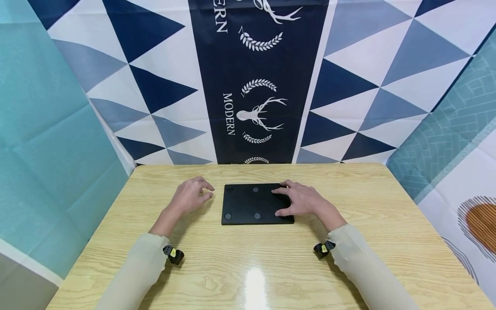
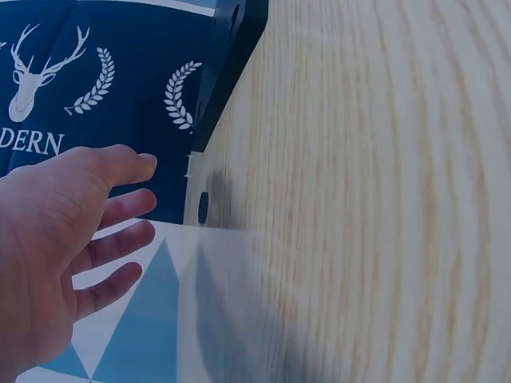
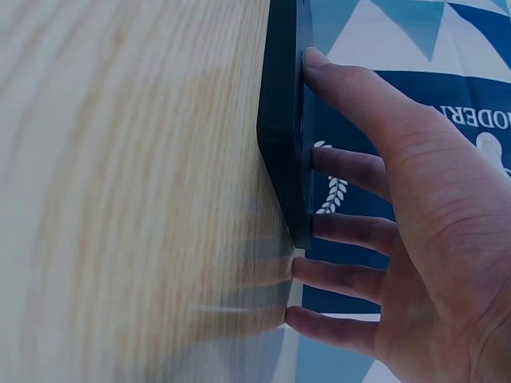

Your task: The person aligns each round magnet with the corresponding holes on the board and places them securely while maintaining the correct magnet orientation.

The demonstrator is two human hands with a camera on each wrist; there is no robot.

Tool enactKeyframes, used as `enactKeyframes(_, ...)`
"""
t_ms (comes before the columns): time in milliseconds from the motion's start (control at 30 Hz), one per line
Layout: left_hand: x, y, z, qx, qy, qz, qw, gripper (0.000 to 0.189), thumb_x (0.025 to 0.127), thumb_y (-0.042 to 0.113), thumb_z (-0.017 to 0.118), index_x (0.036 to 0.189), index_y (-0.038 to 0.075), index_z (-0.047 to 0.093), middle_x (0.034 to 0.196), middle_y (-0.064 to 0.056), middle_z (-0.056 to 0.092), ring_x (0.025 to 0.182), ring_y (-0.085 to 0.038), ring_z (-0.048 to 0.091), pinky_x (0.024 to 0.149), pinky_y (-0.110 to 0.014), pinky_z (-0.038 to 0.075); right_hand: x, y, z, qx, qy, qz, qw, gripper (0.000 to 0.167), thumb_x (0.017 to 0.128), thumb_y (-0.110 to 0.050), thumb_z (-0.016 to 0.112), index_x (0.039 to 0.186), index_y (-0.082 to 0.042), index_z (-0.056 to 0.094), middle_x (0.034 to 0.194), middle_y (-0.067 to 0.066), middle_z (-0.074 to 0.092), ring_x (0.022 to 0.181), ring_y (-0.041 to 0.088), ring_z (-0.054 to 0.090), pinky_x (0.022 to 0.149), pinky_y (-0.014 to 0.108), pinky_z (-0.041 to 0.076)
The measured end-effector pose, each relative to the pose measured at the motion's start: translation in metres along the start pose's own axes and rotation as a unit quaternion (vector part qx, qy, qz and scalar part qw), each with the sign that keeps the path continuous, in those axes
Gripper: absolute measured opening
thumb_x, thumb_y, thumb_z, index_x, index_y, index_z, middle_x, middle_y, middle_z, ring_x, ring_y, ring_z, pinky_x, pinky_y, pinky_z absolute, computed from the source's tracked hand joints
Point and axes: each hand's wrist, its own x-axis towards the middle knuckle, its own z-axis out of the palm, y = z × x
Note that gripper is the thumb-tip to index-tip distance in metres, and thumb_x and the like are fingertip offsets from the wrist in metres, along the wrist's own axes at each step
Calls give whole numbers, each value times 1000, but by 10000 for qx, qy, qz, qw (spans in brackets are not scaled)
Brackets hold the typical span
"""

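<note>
A flat black rectangular board [image 1: 248, 204] lies on the wooden table, with several grey round spots on its upper face. My right hand [image 1: 303, 200] spreads over the board's right end. In the right wrist view the thumb and some fingers [image 3: 351, 231] touch or nearly touch the board [image 3: 279, 136], while the lower two reach past its corner to the table. Left of the board hovers my left hand [image 1: 190, 194], fingers loosely bent and holding nothing visible. A small dark round piece [image 2: 203, 207] shows near its fingers [image 2: 132, 203] in the left wrist view, apart from them.
The light wooden table [image 1: 217, 267] ends at a patterned cloth backdrop [image 1: 259, 86] at the back. Teal cloth [image 1: 46, 129] hangs along the left. A small dark camera [image 1: 174, 255] sits on the left wrist, another [image 1: 323, 249] on the right.
</note>
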Motion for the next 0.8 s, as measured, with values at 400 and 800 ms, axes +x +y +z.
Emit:
enactKeyframes(400, 2, -3, 3, -41, -106, -164, 9998, 18, 105, 22, 80, 118, 13, 89, 121, -9, 80, 95, -23, 80, 78, -42, 65, -1, -1, -2, -1, 46, -13, 10000, 83, 92, -69, 82, 161, -28, 64, 173, 20, 51, 153, 47, 58, 111, 71, 56)
enactKeyframes(800, 6, -2, 5, 13, -300, -303, 9991, 22, 107, 24, 79, 124, 13, 87, 121, -9, 80, 95, -22, 80, 73, -37, 62, -1, -1, -1, -7, 17, 12, 10000, 83, 92, -69, 82, 161, -27, 64, 173, 20, 51, 153, 46, 58, 111, 68, 57)
